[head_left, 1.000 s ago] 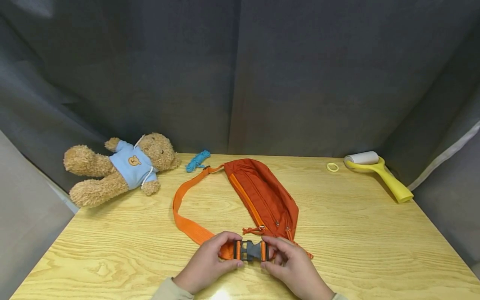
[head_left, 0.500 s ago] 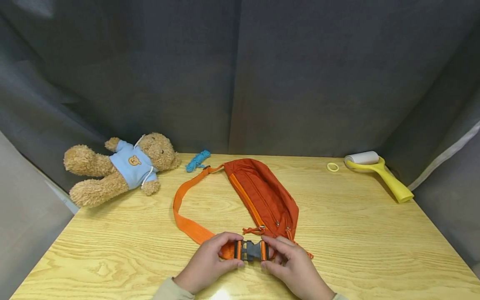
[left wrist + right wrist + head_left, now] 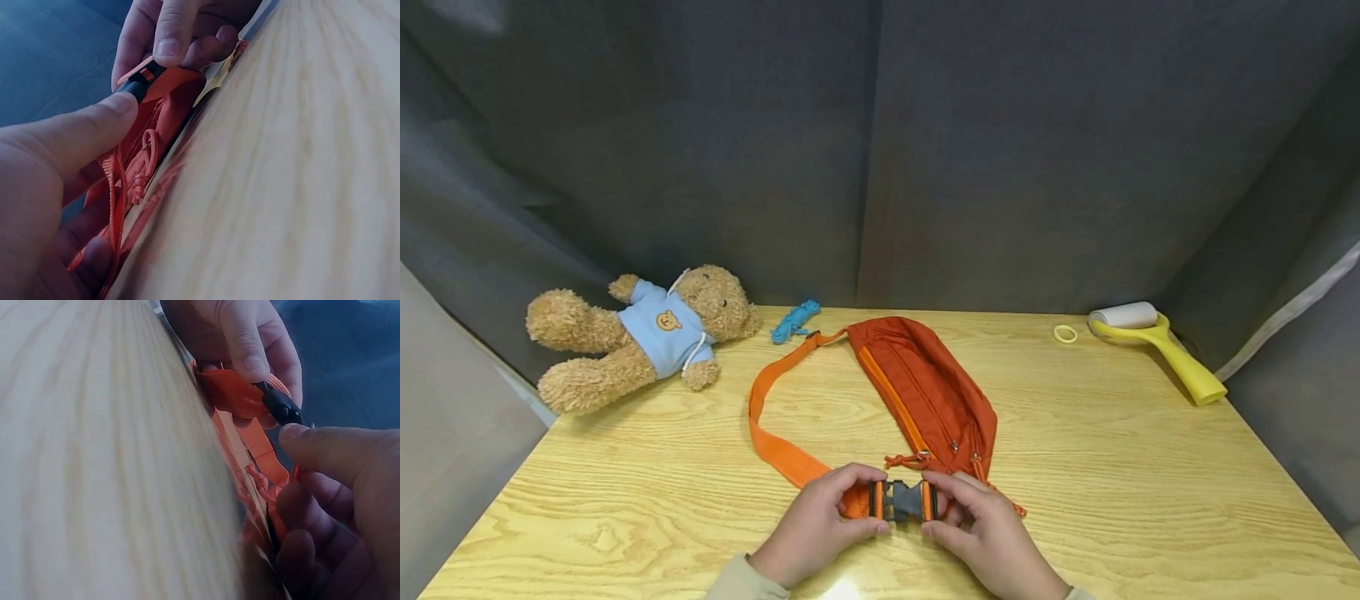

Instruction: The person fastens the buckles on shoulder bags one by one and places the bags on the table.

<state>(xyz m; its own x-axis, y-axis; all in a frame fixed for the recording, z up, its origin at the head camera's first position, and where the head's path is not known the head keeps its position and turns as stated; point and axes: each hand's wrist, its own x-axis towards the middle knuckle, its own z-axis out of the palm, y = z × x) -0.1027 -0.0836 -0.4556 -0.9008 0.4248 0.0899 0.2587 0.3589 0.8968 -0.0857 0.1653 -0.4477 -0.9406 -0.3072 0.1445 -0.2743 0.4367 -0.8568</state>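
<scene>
A dark grey side-release buckle lies between both hands near the table's front, its two halves together. With thumb and fingers my left hand pinches the left end, where the orange strap is threaded. On the other side my right hand pinches the right end in the same way. The red-orange waist bag lies just beyond, with zips and cord pulls. In the right wrist view, the buckle is seen edge-on above the table, and the left wrist view shows orange webbing at its ends.
A teddy bear in a blue top lies at the back left, beside a blue cord bundle. At the back right are a yellow ring and a yellow-handled lint roller. Dark curtain borders the wooden table.
My left hand and the buckle's left end have shifted very slightly right, and the strap's loop has followed. Both grips look the same, and the right hand has stayed in place.
</scene>
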